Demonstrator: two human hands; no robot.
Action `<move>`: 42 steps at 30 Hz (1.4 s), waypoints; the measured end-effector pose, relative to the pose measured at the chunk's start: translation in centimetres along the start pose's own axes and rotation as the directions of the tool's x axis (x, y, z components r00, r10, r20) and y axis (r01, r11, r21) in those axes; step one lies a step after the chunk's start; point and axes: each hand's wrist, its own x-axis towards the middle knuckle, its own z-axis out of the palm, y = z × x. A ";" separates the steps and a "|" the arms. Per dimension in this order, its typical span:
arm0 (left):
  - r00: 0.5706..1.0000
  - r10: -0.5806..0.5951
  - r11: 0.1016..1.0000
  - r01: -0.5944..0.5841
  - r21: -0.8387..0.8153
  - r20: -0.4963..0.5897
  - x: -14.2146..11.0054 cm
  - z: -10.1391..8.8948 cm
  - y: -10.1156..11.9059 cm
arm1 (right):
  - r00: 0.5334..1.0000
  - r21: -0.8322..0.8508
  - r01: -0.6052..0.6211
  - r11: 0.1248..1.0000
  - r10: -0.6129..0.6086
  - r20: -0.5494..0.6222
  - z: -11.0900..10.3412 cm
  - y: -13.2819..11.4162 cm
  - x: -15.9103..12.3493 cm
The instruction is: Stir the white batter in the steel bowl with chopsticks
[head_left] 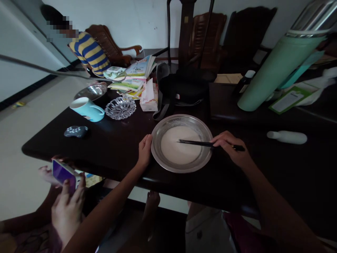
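Note:
A wide steel bowl (156, 154) stands on the dark table, partly filled with a smooth white batter-like liquid (179, 149). My left hand (144, 149) grips the bowl's left rim, fingers closed against its side. In my right hand (230, 147) is a pair of black chopsticks (196, 142), held over the bowl's right rim. Their tips reach the white liquid near its middle. Part of the chopsticks is hidden under my right fingers.
Left of the bowl are a glass dish (120, 108), a light blue mug (88, 109) and a game controller (76, 131). Tissues (149, 100) and a black bag (181, 88) lie behind. At right are a green thermos (281, 72) and white bottle (288, 137). Another person's hands hold a phone (64, 174).

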 end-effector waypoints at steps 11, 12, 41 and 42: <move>1.000 0.006 1.000 -0.006 -0.006 0.015 0.0 0.0 0.0 | 0.997 0.010 -0.027 1.000 0.028 -0.075 0.0 -0.1 0.0; 1.000 0.004 1.000 -0.004 -0.005 0.018 0.0 0.0 0.0 | 0.993 0.036 -0.027 0.999 0.031 -0.113 -0.1 0.0 0.0; 1.000 0.018 1.000 -0.018 0.005 0.014 0.0 0.1 0.4 | 0.994 0.009 0.003 1.000 -0.002 -0.107 0.0 0.0 0.0; 1.000 0.016 1.000 -0.016 0.005 0.018 0.0 0.1 0.4 | 0.992 0.028 0.001 1.000 0.003 -0.129 0.0 0.0 0.0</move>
